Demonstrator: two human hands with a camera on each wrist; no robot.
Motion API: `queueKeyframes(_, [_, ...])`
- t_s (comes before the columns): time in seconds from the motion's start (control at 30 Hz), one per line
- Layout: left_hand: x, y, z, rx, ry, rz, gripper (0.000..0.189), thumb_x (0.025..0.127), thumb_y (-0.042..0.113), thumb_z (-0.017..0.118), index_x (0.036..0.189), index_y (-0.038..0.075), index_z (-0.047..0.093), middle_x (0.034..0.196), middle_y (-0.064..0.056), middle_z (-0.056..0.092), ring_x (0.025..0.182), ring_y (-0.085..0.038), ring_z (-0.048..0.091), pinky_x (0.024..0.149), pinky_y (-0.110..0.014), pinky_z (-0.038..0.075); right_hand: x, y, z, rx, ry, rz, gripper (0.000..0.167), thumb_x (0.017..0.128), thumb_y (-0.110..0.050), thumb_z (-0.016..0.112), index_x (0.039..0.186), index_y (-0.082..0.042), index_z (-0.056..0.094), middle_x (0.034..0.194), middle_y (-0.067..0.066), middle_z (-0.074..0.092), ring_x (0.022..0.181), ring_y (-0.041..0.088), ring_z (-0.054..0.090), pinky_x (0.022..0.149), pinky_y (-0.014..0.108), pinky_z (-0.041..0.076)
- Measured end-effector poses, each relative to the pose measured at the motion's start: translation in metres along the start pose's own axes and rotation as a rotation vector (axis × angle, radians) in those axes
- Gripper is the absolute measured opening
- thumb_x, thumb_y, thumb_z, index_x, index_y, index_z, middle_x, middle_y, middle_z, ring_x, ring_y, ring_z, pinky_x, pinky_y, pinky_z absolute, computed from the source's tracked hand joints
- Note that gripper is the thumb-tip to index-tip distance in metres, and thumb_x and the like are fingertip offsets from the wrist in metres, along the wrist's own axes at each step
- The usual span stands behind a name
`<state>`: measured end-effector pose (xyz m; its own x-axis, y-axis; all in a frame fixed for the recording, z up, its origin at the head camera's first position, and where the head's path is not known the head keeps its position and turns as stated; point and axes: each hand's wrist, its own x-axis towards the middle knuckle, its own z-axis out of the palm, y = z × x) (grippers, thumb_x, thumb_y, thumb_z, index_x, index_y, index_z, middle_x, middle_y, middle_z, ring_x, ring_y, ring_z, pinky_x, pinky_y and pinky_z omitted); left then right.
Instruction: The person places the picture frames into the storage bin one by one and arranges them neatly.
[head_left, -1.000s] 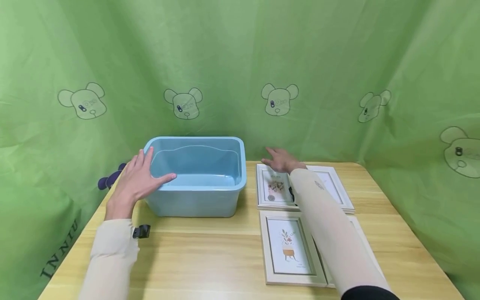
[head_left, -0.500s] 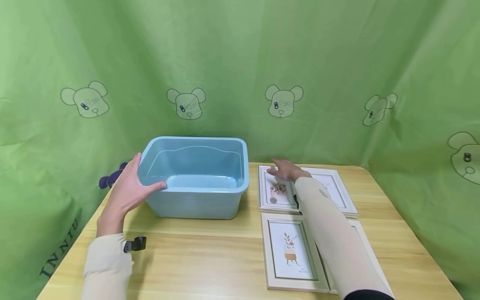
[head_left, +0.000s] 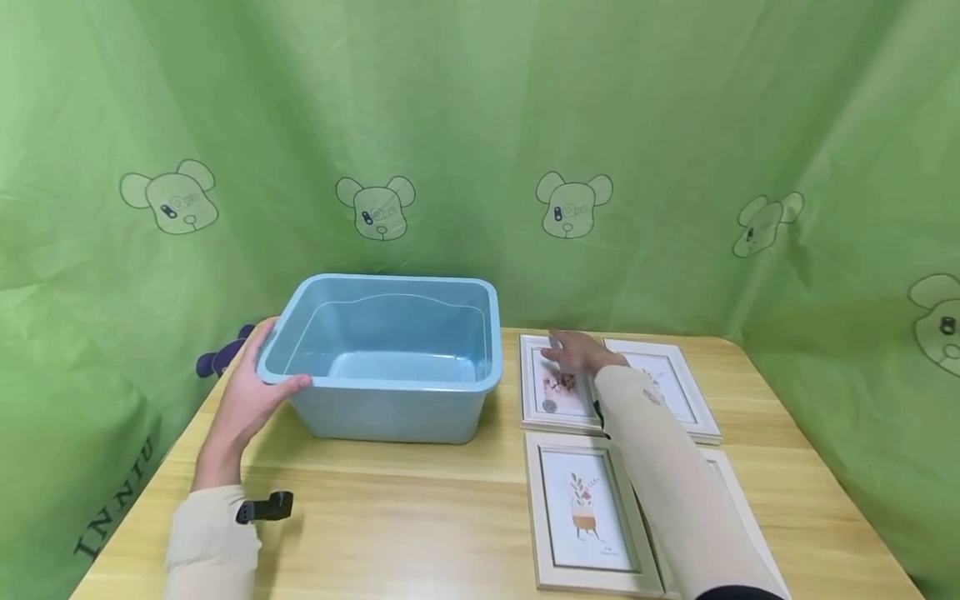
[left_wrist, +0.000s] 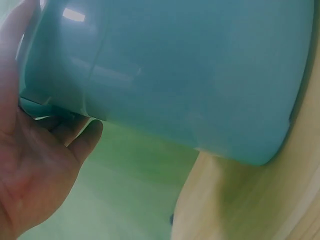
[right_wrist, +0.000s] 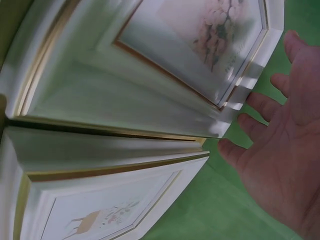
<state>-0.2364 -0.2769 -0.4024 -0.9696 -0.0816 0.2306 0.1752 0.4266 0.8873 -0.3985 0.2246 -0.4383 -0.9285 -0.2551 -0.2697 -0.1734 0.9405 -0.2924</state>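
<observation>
On the table stands a light blue plastic basin [head_left: 393, 415]. My left hand [head_left: 240, 400] holds its left rim, thumb at the front corner and fingers along the outer side. In the left wrist view, fingers bend under the rim of the basin [left_wrist: 190, 75]. My right hand [head_left: 581, 352] is over the far end of a white picture frame [head_left: 529, 400] with a flower print. Its fingers are loosely extended beside the frame's edge in the right wrist view; whether they touch it is unclear. Another frame [head_left: 697, 417] lies to its right, partly behind the sleeve.
Nearer me lie a frame with a potted-plant print [head_left: 551, 575] and one more frame [head_left: 731, 483], mostly covered by the right arm. A green curtain [head_left: 465, 125] with bear heads surrounds the wooden table [head_left: 390, 525]. A purple shape [head_left: 217, 360] shows behind the left hand.
My left hand has dropped from over the basin's left corner onto its rim. My right hand has come down and nearer over the far-left picture frame. The view has shifted slightly.
</observation>
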Motion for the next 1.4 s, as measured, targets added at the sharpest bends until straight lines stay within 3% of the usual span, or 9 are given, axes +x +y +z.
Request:
queueKeyframes(0.1, [-0.002,-0.002,0.000,-0.037,-0.005,-0.026,0.098,0.081,0.017,0.077,0.156,0.019,0.014,0.150,-0.022,0.036,0.130,-0.036,0.041,0.104,-0.033,0.040,-0.001,0.001,0.001,-0.002,0.003,0.004,0.065,0.103,-0.044,0.035,0.155,-0.009,0.018,0.159,0.021,0.019,0.146,0.043,0.017,0.119,0.058,0.013])
queueKeyframes(0.2, [-0.002,-0.004,0.001,-0.081,-0.004,-0.044,0.096,0.083,0.014,0.075,0.156,0.016,0.012,0.152,-0.022,0.033,0.132,-0.035,0.039,0.095,-0.011,0.039,-0.001,0.001,0.001,0.003,0.012,0.010,0.064,0.103,-0.044,0.035,0.154,-0.009,0.020,0.159,0.021,0.020,0.145,0.044,0.017,0.118,0.059,0.013])
queueKeyframes(0.27, [-0.002,-0.006,0.002,-0.129,0.000,-0.047,0.095,0.084,0.012,0.074,0.156,0.015,0.012,0.153,-0.022,0.031,0.132,-0.034,0.038,0.090,-0.004,0.038,0.000,0.001,0.002,-0.001,0.010,0.012,0.064,0.103,-0.044,0.035,0.154,-0.009,0.021,0.159,0.021,0.020,0.145,0.044,0.017,0.118,0.060,0.014])
queueKeyframes(0.5, [-0.002,-0.013,0.009,-0.310,0.013,-0.059,0.089,0.085,0.006,0.070,0.155,0.016,0.015,0.152,-0.021,0.027,0.130,-0.026,0.036,0.093,-0.006,0.041,0.003,-0.001,0.005,-0.145,0.027,-0.045,0.057,0.102,-0.037,0.042,0.148,-0.005,0.035,0.151,0.026,0.033,0.138,0.047,0.032,0.113,0.060,0.027])
queueKeyframes(0.63, [-0.004,-0.015,0.011,-0.325,0.020,-0.071,0.087,0.086,0.008,0.069,0.155,0.019,0.016,0.150,-0.020,0.029,0.128,-0.022,0.038,0.091,-0.005,0.040,0.006,-0.002,0.007,-0.207,0.064,-0.090,0.047,0.100,-0.027,0.047,0.141,-0.004,0.046,0.144,0.026,0.043,0.131,0.046,0.042,0.109,0.059,0.036])
queueKeyframes(0.8, [-0.003,-0.016,0.012,-0.369,0.004,-0.065,0.085,0.087,0.007,0.068,0.154,0.019,0.016,0.149,-0.019,0.030,0.127,-0.020,0.040,0.093,-0.007,0.041,0.010,0.002,0.010,-0.271,0.094,-0.073,0.043,0.099,-0.022,0.049,0.139,-0.006,0.049,0.142,0.024,0.046,0.128,0.046,0.044,0.105,0.060,0.039])
queueKeyframes(1.03, [-0.003,-0.016,0.014,-0.317,-0.012,-0.065,0.086,0.088,0.010,0.068,0.155,0.020,0.015,0.150,-0.020,0.030,0.130,-0.024,0.037,0.092,-0.005,0.039,0.009,0.004,0.014,-0.308,0.130,-0.003,0.039,0.098,-0.021,0.052,0.135,-0.009,0.053,0.140,0.021,0.048,0.126,0.046,0.045,0.094,0.067,0.044])
queueKeyframes(1.23, [-0.001,-0.018,0.014,-0.284,-0.011,-0.068,0.086,0.088,0.011,0.069,0.155,0.021,0.016,0.150,-0.020,0.032,0.129,-0.022,0.039,0.093,-0.005,0.039,0.013,0.008,0.020,-0.261,0.183,0.053,0.042,0.096,-0.015,0.051,0.138,-0.010,0.051,0.141,0.020,0.049,0.131,0.045,0.040,0.099,0.073,0.034])
queueKeyframes(1.4, [0.000,-0.016,0.012,-0.269,-0.013,-0.067,0.087,0.087,0.011,0.069,0.155,0.021,0.016,0.153,-0.020,0.030,0.134,-0.028,0.036,0.094,-0.003,0.038,0.017,0.010,0.021,-0.254,0.209,0.041,0.039,0.096,-0.013,0.049,0.135,-0.009,0.052,0.137,0.019,0.050,0.130,0.042,0.041,0.101,0.071,0.033])
